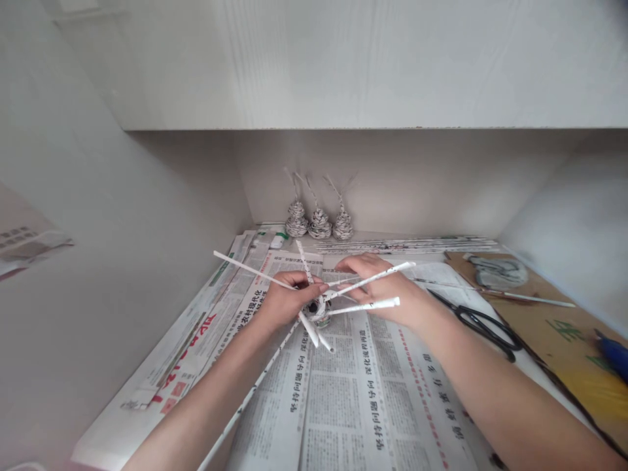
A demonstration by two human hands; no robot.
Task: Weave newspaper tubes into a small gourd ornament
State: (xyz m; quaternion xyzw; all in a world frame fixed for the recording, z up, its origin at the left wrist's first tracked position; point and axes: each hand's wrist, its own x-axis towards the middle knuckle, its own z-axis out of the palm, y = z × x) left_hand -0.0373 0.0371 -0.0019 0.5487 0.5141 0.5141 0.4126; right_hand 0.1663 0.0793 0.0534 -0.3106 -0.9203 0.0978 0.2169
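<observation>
Over the newspaper-covered table, my left hand (pixel 290 297) is closed around a small woven piece (pixel 322 315) of rolled paper, its thumb pressed on top. Several white paper tubes (pixel 369 281) stick out from that piece in different directions. One long speckled tube (pixel 260 379) runs down towards me past my left forearm. My right hand (pixel 369 282) is just right of the piece, behind two of the tubes. Its fingers are curved and apart, and I see nothing gripped in them; the tubes partly cover its fingers.
Three gourd-shaped woven paper pieces (pixel 320 226) stand against the back wall. Several paper tubes (pixel 407 246) lie beside them. On the right are black-handled scissors (pixel 485 327) and a cardboard sheet (pixel 549 327) bearing a grey cloth-like bundle (pixel 498 271). A white cabinet panel (pixel 373 65) overhangs the table.
</observation>
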